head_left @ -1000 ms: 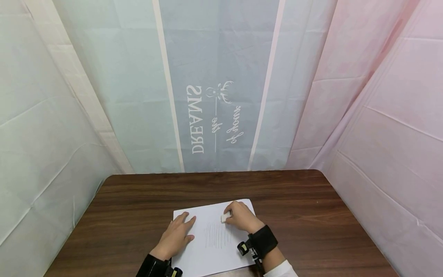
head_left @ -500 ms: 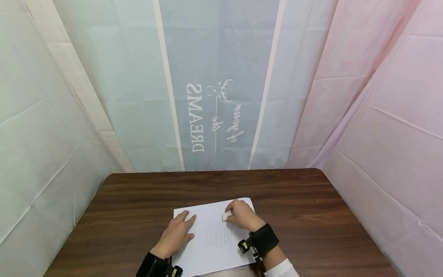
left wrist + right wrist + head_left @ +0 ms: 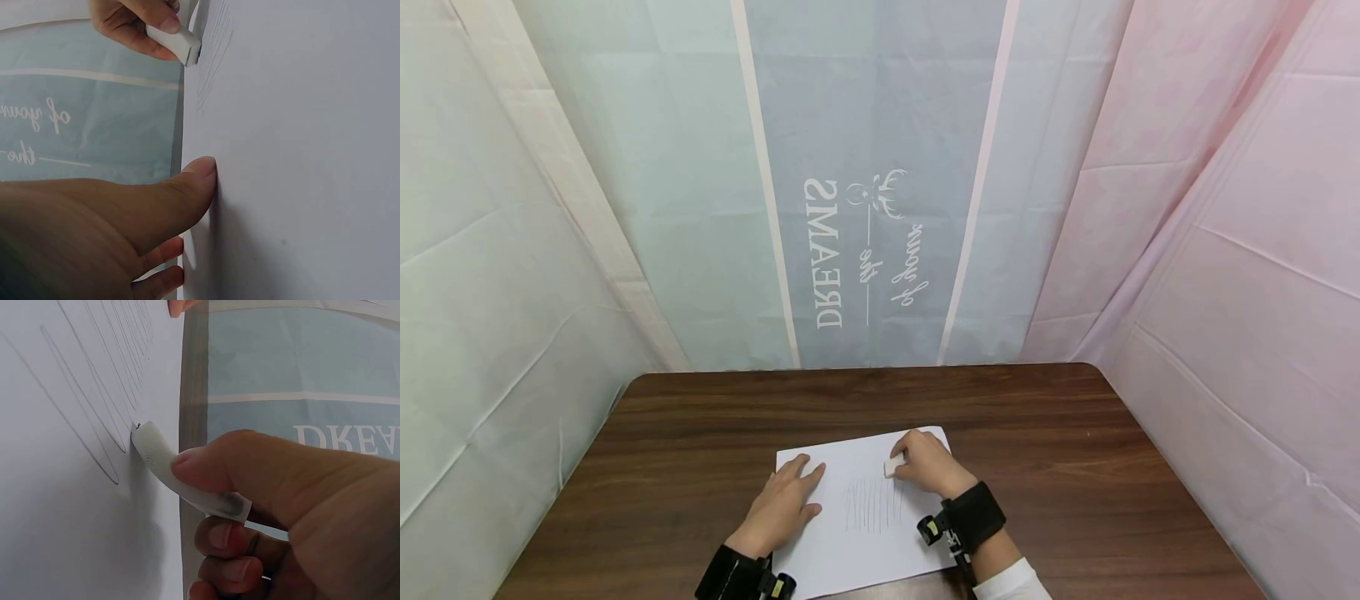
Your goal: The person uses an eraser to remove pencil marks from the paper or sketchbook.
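Observation:
A white sheet of paper (image 3: 850, 567) lies on the table, with a zigzag of thin pencil lines (image 3: 872, 507) near its middle. My right hand (image 3: 931, 463) pinches a white eraser (image 3: 164, 459) between thumb and fingers. In the right wrist view the eraser's far end, with a dark speck on it, meets the paper beside the tops of the lines. My left hand (image 3: 777, 506) rests on the paper's left side with its fingers spread. The left wrist view shows that thumb (image 3: 194, 181) lying on the sheet.
A dark wood-grain table (image 3: 700, 425) spreads around the paper. Pale printed cloth (image 3: 872, 167) hangs behind it, and further cloth panels stand at the left and right. Each wrist wears a black strap (image 3: 973, 517) with a small camera.
The right hand with the eraser has shifted slightly to the right along the top of the pencil lines. My left hand stays in place on the paper.

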Demonstrator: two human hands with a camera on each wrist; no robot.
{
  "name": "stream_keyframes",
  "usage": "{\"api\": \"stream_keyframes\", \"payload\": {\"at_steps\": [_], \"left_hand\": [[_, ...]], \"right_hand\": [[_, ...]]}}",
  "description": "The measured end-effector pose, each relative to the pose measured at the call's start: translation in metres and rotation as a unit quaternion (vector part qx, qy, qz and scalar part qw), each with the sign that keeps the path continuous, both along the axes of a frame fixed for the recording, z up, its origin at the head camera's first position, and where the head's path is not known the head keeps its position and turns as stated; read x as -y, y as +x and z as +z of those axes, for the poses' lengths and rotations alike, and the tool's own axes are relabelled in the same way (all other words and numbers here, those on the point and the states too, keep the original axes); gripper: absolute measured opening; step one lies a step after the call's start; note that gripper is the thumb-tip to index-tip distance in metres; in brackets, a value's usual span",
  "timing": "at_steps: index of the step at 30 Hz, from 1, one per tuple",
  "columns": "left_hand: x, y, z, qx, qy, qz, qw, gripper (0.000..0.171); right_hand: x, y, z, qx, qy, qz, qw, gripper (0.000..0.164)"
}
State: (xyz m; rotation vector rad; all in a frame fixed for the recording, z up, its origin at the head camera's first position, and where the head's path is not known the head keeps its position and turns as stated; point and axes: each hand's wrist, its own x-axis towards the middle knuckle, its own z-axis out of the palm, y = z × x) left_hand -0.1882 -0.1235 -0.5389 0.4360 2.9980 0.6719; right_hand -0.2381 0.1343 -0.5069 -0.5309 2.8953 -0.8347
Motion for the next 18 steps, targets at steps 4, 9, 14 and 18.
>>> {"api": "stream_keyframes", "payload": {"at_steps": [4,9,14,18], "left_hand": [[0.0000,0.0002,-0.0008,-0.002,-0.001,-0.001,1.0000,0.055],[0.0001,0.0006,-0.0003,-0.003,0.003,-0.002,1.0000,0.055],[0.0004,0.0008,0.0012,0.000,0.003,-0.001,1.0000,0.055],[0.0003,0.0012,0.0016,0.000,0.005,-0.003,1.0000,0.054]], "right_hand": [[-0.0004,0.0002,0.0016,0.000,-0.003,0.000,1.000,0.018],[-0.0009,0.0007,0.0022,0.004,-0.002,-0.004,1.000,0.019],[-0.0005,0.0017,0.0030,0.009,-0.001,-0.015,1.000,0.018],[-0.0016,0.0018,0.0033,0.012,0.000,-0.022,1.000,0.018]]}}
